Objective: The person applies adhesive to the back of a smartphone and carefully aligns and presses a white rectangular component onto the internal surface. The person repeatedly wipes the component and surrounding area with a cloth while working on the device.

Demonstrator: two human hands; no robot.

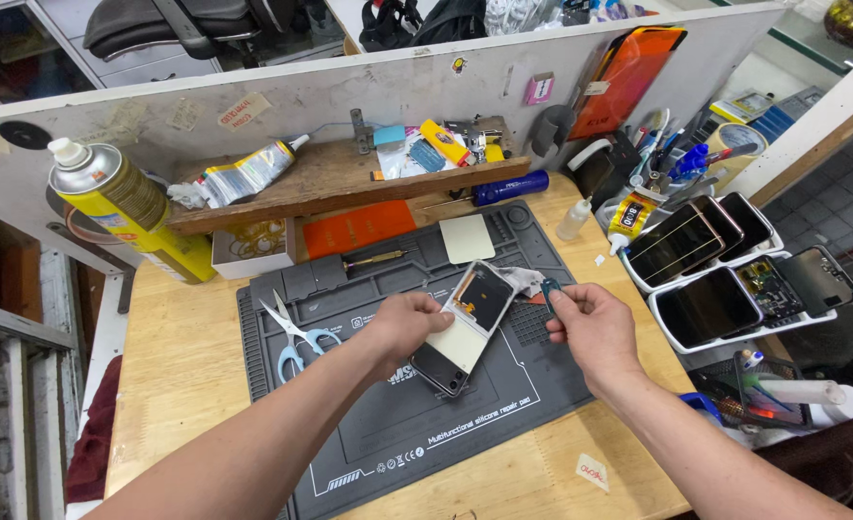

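Phone [465,327] thin, breakable: your left hand [405,327] grips its edge mid-worktop; right hand [580,323] pinches small blue pick [549,286].

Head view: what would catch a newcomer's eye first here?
At the centre, the left hand holds an opened phone tilted over the dark grey repair mat, while the right hand pinches a small blue tool beside it. Next, the yellow spray can stands at the left edge, and white trays of phones sit on the right.
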